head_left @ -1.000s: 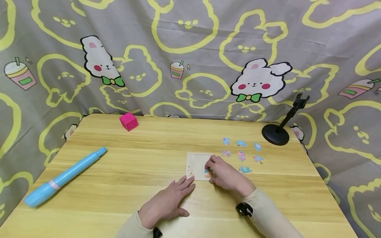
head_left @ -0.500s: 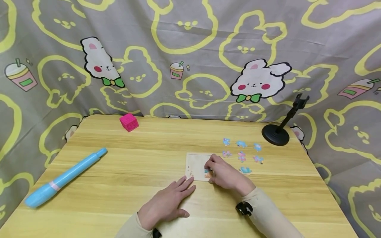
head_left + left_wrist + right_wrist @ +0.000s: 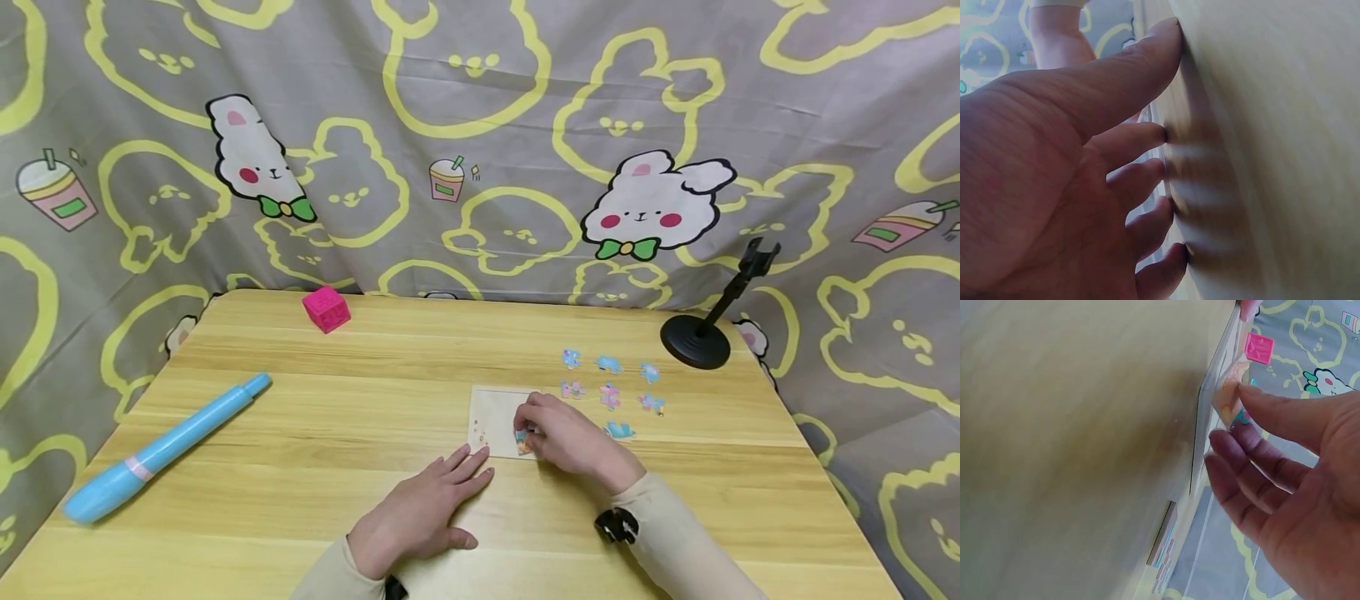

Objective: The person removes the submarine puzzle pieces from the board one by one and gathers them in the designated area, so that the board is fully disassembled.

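Observation:
A small pale puzzle board (image 3: 495, 410) lies on the wooden table, bare apart from small printed marks at its lower left. My right hand (image 3: 573, 442) pinches an orange and blue puzzle piece (image 3: 523, 443) over the board's lower right corner. In the right wrist view that puzzle piece (image 3: 1230, 397) stands tilted between thumb and fingers, its edge raised off the board. My left hand (image 3: 423, 510) lies spread, its fingertips on the table and at the board's lower left edge. The left wrist view shows the thumb and fingertips (image 3: 1175, 256) pressing down on the surface.
Several loose blue and pink puzzle pieces (image 3: 610, 390) lie in rows right of the board. A black stand (image 3: 696, 340) is at the back right. A pink cube (image 3: 327, 309) sits at the back left, and a long blue tube-like object (image 3: 168, 448) lies at left.
The puzzle piece in my right fingers has tilted and shifted slightly at the board's corner. The right fingers have moved a little with it; my left hand stays in place.

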`<action>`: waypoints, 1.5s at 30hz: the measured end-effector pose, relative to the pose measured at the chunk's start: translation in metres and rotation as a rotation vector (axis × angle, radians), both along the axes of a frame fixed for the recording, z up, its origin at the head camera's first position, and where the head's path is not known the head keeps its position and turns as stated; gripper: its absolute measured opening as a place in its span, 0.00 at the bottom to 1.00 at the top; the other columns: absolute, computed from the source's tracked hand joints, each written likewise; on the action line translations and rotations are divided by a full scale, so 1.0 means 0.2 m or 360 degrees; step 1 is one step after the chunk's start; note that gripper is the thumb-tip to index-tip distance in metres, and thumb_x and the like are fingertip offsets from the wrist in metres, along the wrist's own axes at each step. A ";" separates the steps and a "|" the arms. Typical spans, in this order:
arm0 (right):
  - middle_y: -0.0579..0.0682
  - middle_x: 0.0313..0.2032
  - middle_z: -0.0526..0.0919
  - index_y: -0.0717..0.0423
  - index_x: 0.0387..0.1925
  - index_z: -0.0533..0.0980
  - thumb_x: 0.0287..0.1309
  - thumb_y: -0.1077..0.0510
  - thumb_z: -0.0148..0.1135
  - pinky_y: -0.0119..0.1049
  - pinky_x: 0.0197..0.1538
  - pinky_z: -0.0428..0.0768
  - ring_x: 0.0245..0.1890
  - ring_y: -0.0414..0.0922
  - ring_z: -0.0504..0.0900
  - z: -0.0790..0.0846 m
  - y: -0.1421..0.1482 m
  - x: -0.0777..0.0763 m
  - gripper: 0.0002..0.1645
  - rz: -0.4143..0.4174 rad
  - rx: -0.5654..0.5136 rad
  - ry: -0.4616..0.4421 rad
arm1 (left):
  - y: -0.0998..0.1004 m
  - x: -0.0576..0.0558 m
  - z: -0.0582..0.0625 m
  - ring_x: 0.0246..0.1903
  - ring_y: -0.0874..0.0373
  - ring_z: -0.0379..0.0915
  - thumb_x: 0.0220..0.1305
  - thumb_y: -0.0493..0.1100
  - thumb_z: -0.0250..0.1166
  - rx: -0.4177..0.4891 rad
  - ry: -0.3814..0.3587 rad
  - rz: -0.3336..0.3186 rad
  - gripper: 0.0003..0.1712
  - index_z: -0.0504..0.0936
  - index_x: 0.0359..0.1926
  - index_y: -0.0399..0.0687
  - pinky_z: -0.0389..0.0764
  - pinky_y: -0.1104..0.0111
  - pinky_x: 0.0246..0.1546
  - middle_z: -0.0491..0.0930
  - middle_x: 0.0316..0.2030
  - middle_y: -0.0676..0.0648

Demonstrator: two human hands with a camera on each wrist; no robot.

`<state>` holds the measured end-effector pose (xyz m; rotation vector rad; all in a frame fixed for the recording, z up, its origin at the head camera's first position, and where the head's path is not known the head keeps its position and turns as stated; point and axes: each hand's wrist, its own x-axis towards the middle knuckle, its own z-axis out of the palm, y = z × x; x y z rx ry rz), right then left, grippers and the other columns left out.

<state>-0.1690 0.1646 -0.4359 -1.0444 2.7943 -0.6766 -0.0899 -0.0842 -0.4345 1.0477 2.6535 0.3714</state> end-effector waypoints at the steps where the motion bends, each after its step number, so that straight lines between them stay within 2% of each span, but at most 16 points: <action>1: 0.42 0.34 0.73 0.50 0.35 0.79 0.59 0.68 0.63 0.36 0.40 0.76 0.34 0.40 0.73 0.00 0.00 0.00 0.10 0.0003 -0.0017 -0.0004 | 0.00 0.00 0.00 0.73 0.50 0.47 0.56 0.58 0.71 0.0000 0.0000 0.0001 0.47 0.65 0.73 0.48 0.61 0.54 0.67 0.53 0.75 0.48; 6: 0.42 0.34 0.75 0.52 0.37 0.79 0.62 0.71 0.58 0.35 0.39 0.77 0.33 0.38 0.74 0.01 0.02 0.00 0.11 -0.0006 -0.0126 -0.0101 | 0.00 0.00 -0.01 0.73 0.50 0.47 0.56 0.58 0.71 0.0005 0.0010 0.0006 0.47 0.65 0.73 0.49 0.61 0.55 0.67 0.53 0.75 0.48; 10: 0.42 0.34 0.76 0.52 0.37 0.79 0.63 0.70 0.59 0.36 0.39 0.78 0.34 0.39 0.75 0.03 0.06 0.00 0.11 -0.0058 -0.0245 -0.0203 | 0.00 0.00 -0.01 0.73 0.50 0.47 0.56 0.59 0.71 0.0011 0.0010 0.0005 0.47 0.65 0.73 0.49 0.61 0.55 0.67 0.53 0.75 0.48; 17: 0.43 0.34 0.78 0.54 0.36 0.81 0.62 0.70 0.60 0.35 0.38 0.80 0.35 0.40 0.78 0.08 0.21 -0.01 0.10 -0.0147 -0.0378 -0.0249 | -0.01 0.00 -0.02 0.73 0.49 0.47 0.56 0.58 0.71 0.0024 0.0003 0.0008 0.47 0.64 0.73 0.48 0.61 0.54 0.67 0.53 0.75 0.48; 26: 0.45 0.31 0.78 0.56 0.37 0.79 0.62 0.70 0.61 0.35 0.33 0.78 0.32 0.43 0.77 0.14 0.46 0.02 0.07 -0.0415 -0.0342 -0.0328 | 0.00 0.00 -0.02 0.73 0.50 0.46 0.56 0.58 0.71 0.0039 -0.0012 0.0017 0.48 0.64 0.73 0.48 0.59 0.54 0.68 0.52 0.75 0.48; 38: 0.50 0.30 0.77 0.59 0.36 0.79 0.62 0.71 0.59 0.36 0.29 0.79 0.28 0.46 0.77 0.11 0.73 0.03 0.06 -0.0579 -0.0374 -0.0461 | 0.00 0.00 -0.02 0.73 0.50 0.46 0.56 0.58 0.71 0.0043 -0.0004 0.0018 0.48 0.64 0.73 0.48 0.59 0.54 0.68 0.52 0.75 0.48; 41: 0.50 0.29 0.77 0.60 0.34 0.78 0.61 0.72 0.59 0.35 0.29 0.78 0.27 0.46 0.75 0.10 0.78 0.03 0.07 -0.0599 -0.0323 -0.0496 | -0.01 0.00 -0.02 0.73 0.50 0.46 0.56 0.57 0.71 0.0047 -0.0004 0.0017 0.48 0.64 0.73 0.48 0.59 0.54 0.68 0.52 0.75 0.48; 45: 0.48 0.27 0.76 0.59 0.33 0.79 0.58 0.73 0.59 0.33 0.30 0.75 0.29 0.43 0.73 0.07 0.82 0.02 0.08 -0.0594 -0.0200 -0.0473 | -0.01 0.00 -0.02 0.73 0.49 0.47 0.56 0.57 0.71 0.0055 -0.0004 0.0014 0.48 0.64 0.73 0.48 0.59 0.54 0.68 0.53 0.75 0.48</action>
